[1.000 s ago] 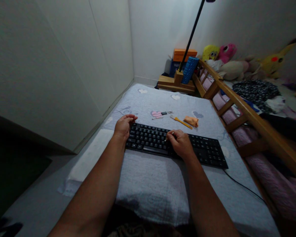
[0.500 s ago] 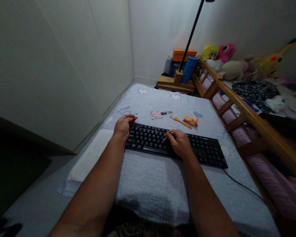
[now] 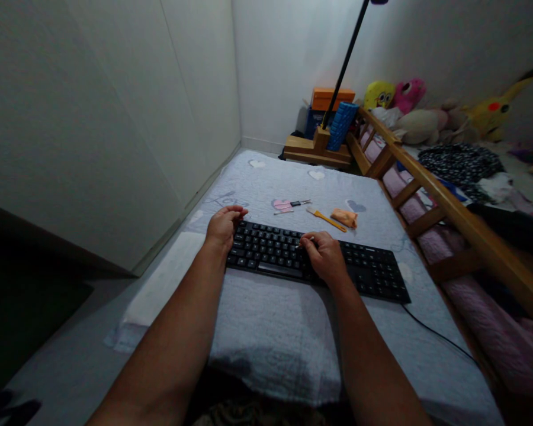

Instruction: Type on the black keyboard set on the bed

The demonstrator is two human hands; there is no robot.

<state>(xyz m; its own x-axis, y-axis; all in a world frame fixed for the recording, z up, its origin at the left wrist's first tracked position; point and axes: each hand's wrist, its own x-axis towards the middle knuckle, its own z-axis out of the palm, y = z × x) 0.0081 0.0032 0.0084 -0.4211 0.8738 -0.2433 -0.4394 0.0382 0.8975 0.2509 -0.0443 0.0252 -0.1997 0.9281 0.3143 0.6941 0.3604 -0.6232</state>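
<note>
A black keyboard (image 3: 270, 245) lies on a pale cloth with printed hearts. My left hand (image 3: 224, 226) is at its left end, fingers curled around the far left corner. Between the pinched thumb and fingers of my right hand (image 3: 323, 253) is a cotton swab (image 3: 298, 246), its white tip down among the keys right of the middle. Part of the swab is hidden by the fingers. Beyond the keyboard lie another cotton swab (image 3: 284, 212), a slim tool with a dark grip and metal tip (image 3: 295, 203), a yellow-handled brush (image 3: 331, 221) and a crumpled orange cloth (image 3: 344, 218).
The keyboard's cable (image 3: 439, 335) runs off to the right. A folded white cloth (image 3: 164, 278) lies at the left edge. Along the right stands a wooden bed rail (image 3: 453, 222), with plush toys behind it. A lamp on a wooden base (image 3: 317, 148) stands at the far end.
The swab tip in my right hand has shifted very slightly up and to the right over the keys. My left hand and the keyboard look unmoved.
</note>
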